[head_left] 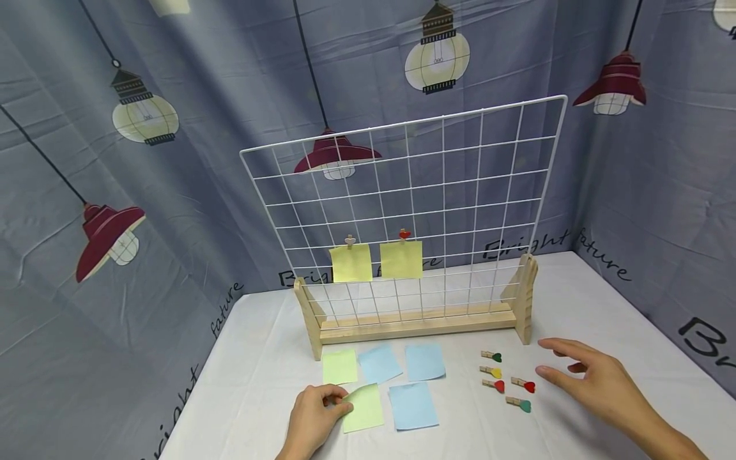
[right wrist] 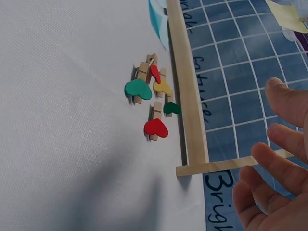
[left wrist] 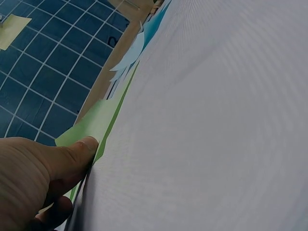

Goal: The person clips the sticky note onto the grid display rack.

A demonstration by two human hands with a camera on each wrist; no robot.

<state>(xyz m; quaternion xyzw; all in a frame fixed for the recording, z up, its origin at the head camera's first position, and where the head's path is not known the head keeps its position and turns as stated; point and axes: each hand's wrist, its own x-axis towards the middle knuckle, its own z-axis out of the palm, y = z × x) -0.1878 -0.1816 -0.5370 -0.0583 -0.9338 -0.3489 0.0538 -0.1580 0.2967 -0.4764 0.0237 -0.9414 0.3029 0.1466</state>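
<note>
My left hand (head_left: 315,415) pinches the left edge of the near light-green sticky note (head_left: 365,409) between thumb and fingers. In the left wrist view, the thumb lies on that note, and its held edge bends up off the tablecloth. My right hand (head_left: 600,386) hovers to the right of several small wooden clothespins with coloured hearts, its fingers loosely spread and holding nothing. Among these are a yellow-heart clothespin (head_left: 491,372), a red-heart clothespin (right wrist: 156,127) and a green-heart clothespin (right wrist: 138,90). Another light-green note (head_left: 339,367) lies just behind the pinched one.
Three blue sticky notes (head_left: 413,406) lie right of the green ones. Behind stands a white wire grid (head_left: 443,185) on a wooden base (head_left: 420,327). Clothespins hold two yellow notes (head_left: 401,260) on it. A patterned curtain (head_left: 195,211) surrounds the white table (head_left: 241,383).
</note>
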